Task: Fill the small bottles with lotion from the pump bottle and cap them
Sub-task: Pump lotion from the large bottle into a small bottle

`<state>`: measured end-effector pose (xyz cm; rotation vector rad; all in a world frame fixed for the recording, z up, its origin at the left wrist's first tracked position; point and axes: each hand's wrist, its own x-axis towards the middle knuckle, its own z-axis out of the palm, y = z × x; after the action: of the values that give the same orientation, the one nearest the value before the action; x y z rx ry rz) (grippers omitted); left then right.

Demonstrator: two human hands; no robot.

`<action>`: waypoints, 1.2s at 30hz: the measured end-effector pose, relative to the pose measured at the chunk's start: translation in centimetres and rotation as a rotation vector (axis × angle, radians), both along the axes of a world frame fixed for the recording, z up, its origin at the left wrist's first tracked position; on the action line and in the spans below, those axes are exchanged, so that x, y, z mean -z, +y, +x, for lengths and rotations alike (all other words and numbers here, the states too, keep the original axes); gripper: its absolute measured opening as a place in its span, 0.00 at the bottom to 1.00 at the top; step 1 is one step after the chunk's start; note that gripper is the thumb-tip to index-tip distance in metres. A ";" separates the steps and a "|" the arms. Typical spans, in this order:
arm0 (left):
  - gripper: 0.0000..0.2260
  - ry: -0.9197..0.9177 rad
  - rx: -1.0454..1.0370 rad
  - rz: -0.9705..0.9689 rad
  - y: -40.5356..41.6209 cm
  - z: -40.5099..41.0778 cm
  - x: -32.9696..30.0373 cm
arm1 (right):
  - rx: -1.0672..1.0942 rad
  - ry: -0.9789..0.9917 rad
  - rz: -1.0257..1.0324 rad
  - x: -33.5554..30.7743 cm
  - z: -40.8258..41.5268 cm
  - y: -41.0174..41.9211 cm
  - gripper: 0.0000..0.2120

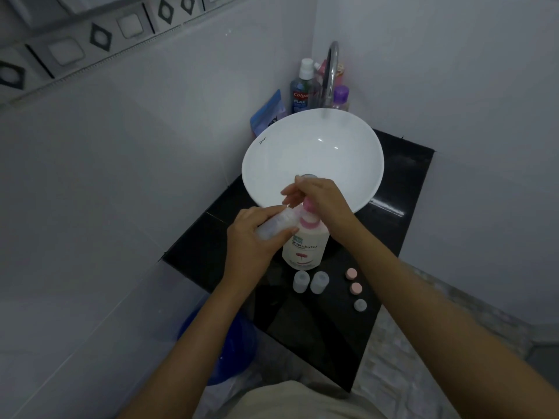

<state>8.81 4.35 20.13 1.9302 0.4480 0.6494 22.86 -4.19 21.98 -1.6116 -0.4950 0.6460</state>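
Note:
A white pump bottle (305,246) with a pink pump head stands on the black counter in front of the basin. My right hand (323,204) rests on top of the pump head, covering most of it. My left hand (254,237) holds a small translucent bottle (276,223), tilted with its mouth up against the pump spout. Two more small translucent bottles (301,281) (319,281) stand upright and uncapped in front of the pump bottle. To their right lie two pink caps (351,273) (355,287) and one pale grey cap (360,305).
A white bowl basin (357,140) sits on the black counter (402,189) with a chrome tap (331,71) behind it. Mouthwash (301,89), a purple-capped bottle (341,98) and a blue pouch (267,113) crowd the back corner. A blue bucket (230,343) stands below left.

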 end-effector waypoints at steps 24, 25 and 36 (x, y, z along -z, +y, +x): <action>0.18 0.016 0.022 -0.200 0.1 0.2 1.5 | 0.042 -0.152 -0.177 1.6 -0.3 0.2 0.21; 0.18 0.003 0.026 -0.189 0.2 0.3 1.2 | 0.034 -0.166 -0.157 1.2 0.0 0.2 0.21; 0.18 0.034 0.038 -0.231 0.3 0.3 1.7 | 0.069 -0.187 -0.199 2.6 -0.4 0.1 0.22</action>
<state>9.08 4.61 18.45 1.7286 0.4844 0.5172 22.43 -4.07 19.38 -1.8807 -0.5224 0.5075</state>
